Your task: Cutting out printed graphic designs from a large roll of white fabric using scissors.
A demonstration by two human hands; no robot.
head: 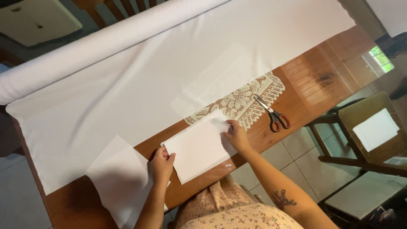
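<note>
White cut fabric piece [198, 146] flat on wooden table [316, 76] | left hand [162, 164] pinches its left edge | right hand [235, 135] presses its right edge, fingers flat | scissors [272, 113] right of piece, closed

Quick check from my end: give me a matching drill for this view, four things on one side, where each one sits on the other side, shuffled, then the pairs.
Things:
1. small white rectangular fabric piece
2. red-handled metal scissors
3. long white fabric roll
4. cream lace doily

Places:
A. along the far edge of the brown wooden table
B. under both hands, left hand and right hand, at the near edge
C. partly covered by the wide white cloth sheet
D. lying on bare wood right of the lace

Pairs: 1-B, 2-D, 3-A, 4-C
</note>
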